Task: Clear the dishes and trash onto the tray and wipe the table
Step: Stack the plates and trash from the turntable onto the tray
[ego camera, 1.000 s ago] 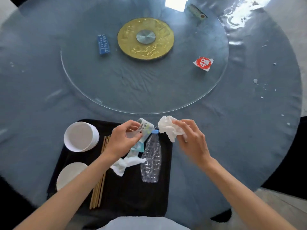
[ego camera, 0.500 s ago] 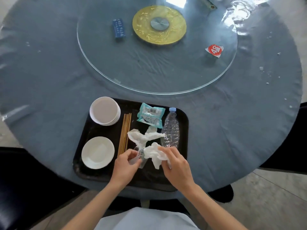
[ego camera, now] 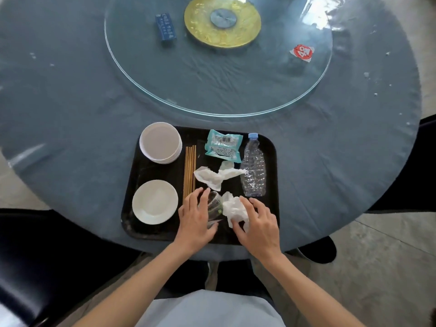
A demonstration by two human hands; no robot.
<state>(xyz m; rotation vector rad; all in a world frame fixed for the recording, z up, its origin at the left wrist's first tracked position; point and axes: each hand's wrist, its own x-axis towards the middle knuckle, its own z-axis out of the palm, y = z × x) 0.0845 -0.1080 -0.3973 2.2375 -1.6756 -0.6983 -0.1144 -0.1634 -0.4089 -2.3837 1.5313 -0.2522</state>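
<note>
Sitting low in the middle of the frame is the black tray [ego camera: 271,161] on the round blue surface [ego camera: 70,102], already pretty loaded. The left hand [ego camera: 194,220] has its grip curled around a clear plastic cup [ego camera: 213,206] lying on its side at the tray's near edge. Right next to it, the right hand [ego camera: 259,223] rests on a crumpled white napkin [ego camera: 234,210], fingers spread, thumb tucked against the paper; can't tell if that grip actually pinches it.

Further up the tray: another wadded napkin [ego camera: 215,177], a teal snack wrapper [ego camera: 223,145], an empty water bottle [ego camera: 253,168] lying flat, chopsticks [ego camera: 189,169], a stack of white bowls [ego camera: 160,142] and a small white plate [ego camera: 154,201].

Up top on the glass turntable [ego camera: 212,86] sit a blue box [ego camera: 165,27] and a red-and-white wrapper [ego camera: 302,53]. White crumbs [ego camera: 366,74] dot the right side.
</note>
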